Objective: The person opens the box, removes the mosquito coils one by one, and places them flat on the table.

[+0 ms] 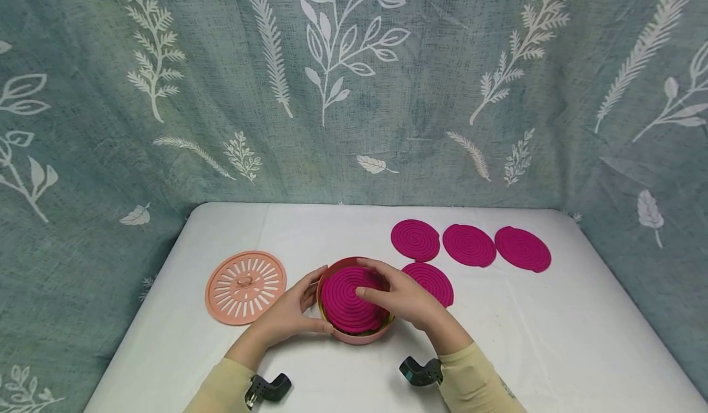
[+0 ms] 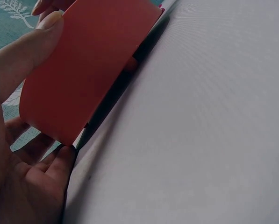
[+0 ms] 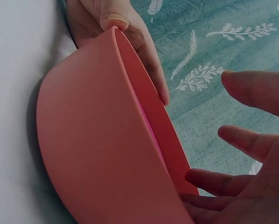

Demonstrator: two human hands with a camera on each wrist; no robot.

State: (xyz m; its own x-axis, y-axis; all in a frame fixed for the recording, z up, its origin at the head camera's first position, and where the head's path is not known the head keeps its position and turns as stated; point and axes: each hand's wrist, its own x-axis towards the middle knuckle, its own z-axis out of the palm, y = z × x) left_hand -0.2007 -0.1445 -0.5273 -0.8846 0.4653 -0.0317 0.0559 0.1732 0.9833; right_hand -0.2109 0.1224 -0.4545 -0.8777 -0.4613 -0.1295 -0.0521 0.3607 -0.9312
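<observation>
A round pink container (image 1: 358,340) stands at the table's middle with a magenta spiral mat (image 1: 347,308) lying inside it. My left hand (image 1: 289,312) grips its left side, thumb (image 3: 116,21) at the near rim and fingers curved along the outer wall. Above the container's right side, my right hand (image 1: 408,295) reaches over the opening. In the right wrist view its fingers (image 3: 216,183) are spread and loosely straight, the lower ones right at the rim. The left wrist view shows the container's smooth red-looking side wall (image 2: 88,70) and a small foot underneath.
A peach slotted lid (image 1: 235,296) with a small ring handle lies flat at the left. Magenta spiral mats (image 1: 469,245) lie in a row at the back right, and another (image 1: 431,283) is partly behind my right hand. A leaf-patterned curtain (image 1: 354,155) backs the white table (image 1: 553,351).
</observation>
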